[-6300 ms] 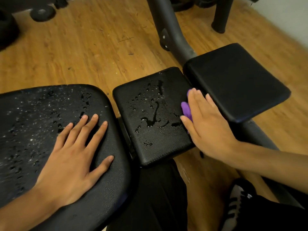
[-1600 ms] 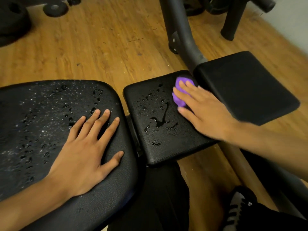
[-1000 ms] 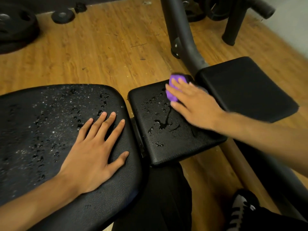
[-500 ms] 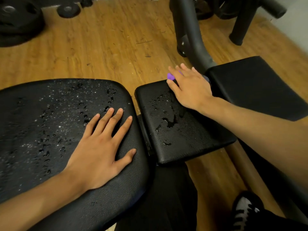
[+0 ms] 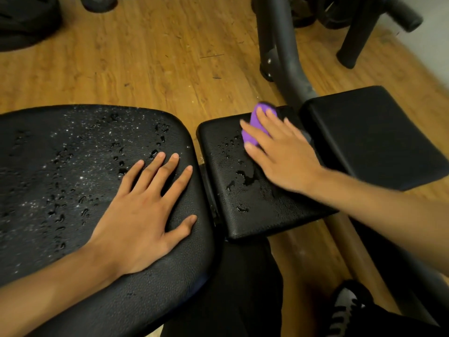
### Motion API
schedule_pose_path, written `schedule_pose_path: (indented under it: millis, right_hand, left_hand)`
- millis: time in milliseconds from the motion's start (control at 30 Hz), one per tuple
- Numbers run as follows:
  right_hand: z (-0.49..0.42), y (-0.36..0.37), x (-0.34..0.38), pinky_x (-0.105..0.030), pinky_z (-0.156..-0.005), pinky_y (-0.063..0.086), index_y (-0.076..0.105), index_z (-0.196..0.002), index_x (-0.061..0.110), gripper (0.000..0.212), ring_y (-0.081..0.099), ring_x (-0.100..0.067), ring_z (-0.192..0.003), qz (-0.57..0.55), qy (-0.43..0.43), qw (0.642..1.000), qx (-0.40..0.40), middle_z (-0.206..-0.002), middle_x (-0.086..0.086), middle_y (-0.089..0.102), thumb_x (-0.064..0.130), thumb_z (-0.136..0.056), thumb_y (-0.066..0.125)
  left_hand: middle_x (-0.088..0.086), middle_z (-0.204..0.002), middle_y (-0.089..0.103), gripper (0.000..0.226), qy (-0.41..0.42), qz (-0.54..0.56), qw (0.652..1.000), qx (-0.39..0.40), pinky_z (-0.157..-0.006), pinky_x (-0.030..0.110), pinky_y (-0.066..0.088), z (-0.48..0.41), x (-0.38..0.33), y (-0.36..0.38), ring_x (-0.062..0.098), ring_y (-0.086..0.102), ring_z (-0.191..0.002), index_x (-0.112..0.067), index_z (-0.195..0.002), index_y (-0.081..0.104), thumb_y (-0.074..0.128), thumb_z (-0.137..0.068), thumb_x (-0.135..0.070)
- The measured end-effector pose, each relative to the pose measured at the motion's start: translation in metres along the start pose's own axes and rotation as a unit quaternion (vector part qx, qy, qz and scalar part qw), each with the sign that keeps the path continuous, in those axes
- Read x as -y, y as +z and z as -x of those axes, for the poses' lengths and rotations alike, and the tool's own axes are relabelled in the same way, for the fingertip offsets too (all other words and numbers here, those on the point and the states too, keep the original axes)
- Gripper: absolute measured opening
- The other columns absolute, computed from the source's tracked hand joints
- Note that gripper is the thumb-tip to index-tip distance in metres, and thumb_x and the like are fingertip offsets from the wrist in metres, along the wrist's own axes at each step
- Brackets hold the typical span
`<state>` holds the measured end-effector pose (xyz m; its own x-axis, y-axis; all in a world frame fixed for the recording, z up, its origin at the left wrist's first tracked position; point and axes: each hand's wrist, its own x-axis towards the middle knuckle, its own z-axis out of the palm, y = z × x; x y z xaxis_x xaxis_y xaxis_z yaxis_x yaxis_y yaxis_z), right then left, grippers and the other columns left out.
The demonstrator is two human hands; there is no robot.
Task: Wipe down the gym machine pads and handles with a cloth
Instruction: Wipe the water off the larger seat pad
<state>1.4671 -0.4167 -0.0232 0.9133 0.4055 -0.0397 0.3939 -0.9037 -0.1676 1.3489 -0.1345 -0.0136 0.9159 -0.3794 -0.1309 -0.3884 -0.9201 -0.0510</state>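
Wooden flooring (image 5: 145, 69) surrounds a black gym machine with a grey frame tube (image 5: 279, 57) rising behind three pads; weight plates (image 5: 24, 20) lie at the far left. I record the left hand (image 5: 143, 215) lying flat on the large pad (image 5: 60, 154), fingers spread and straight, gripping nothing. The right hand (image 5: 284, 156) presses the purple cloth (image 5: 257, 127) onto the far right part of the middle pad (image 5: 243, 222), fingers extended over it rather than curled round it; most of the cloth is under the fingers, and I cannot tell how it is folded. By my judgement the task is at an early stage. The middle pad is under treatment, yet beads and a small puddle remain on its centre and left. The large pad is covered in droplets and appears unwiped. The right pad (image 5: 364, 132) looks dry, though I cannot tell whether it has been wiped. No handles are in view. Against the frame half a second ago, the right hand has drawn back from the pad's far edge toward the centre and more cloth shows. The puddle remains much as before. The left hand has not moved.
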Motion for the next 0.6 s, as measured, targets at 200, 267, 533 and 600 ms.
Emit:
schedule_pose_path:
  millis: [200,267,533,600]
  right_hand:
    - [-0.034,0.002,-0.009,-0.042,-0.128,0.005,0.018,-0.163,0.037,0.053,0.003,-0.022,-0.159,-0.004,-0.005,1.000,-0.004,-0.172,-0.006,0.009,0.049,-0.110,0.020]
    - [0.011,0.003,-0.009,-0.046,-0.128,0.014,0.023,-0.162,0.032,0.056,0.012,-0.024,-0.158,0.000,-0.037,0.999,-0.016,-0.170,-0.005,0.020,0.048,-0.108,0.020]
    - [0.078,-0.002,-0.010,-0.036,-0.128,-0.001,0.012,-0.163,0.039,0.058,-0.004,-0.014,-0.158,0.040,-0.116,0.991,0.053,-0.171,0.003,0.003,0.057,-0.107,0.014]
    - [0.021,0.000,-0.014,-0.036,-0.126,-0.003,0.010,-0.162,0.040,0.063,-0.004,-0.016,-0.158,0.027,-0.063,0.997,0.035,-0.171,0.001,0.001,0.061,-0.102,0.009]
  left_hand:
    - [0.013,-0.170,0.025,0.082,0.002,0.003,1.000,-0.003,-0.125,0.056,0.021,0.000,0.000,0.000,0.030,0.014,-0.160,-0.020,-0.165,0.025,0.020,-0.101,-0.071]
    - [0.014,-0.169,0.026,0.082,0.002,0.004,1.000,-0.007,-0.125,0.057,0.021,0.000,0.000,0.001,0.030,0.015,-0.160,-0.019,-0.165,0.026,0.021,-0.101,-0.071]
    - [0.016,-0.169,0.027,0.083,0.006,-0.002,1.000,-0.005,-0.125,0.058,0.022,-0.001,0.000,0.001,0.033,0.017,-0.159,-0.017,-0.164,0.027,0.021,-0.101,-0.070]
    - [0.015,-0.169,0.026,0.083,0.003,-0.003,1.000,-0.004,-0.125,0.058,0.022,-0.001,0.001,0.001,0.032,0.016,-0.159,-0.017,-0.164,0.026,0.022,-0.101,-0.070]
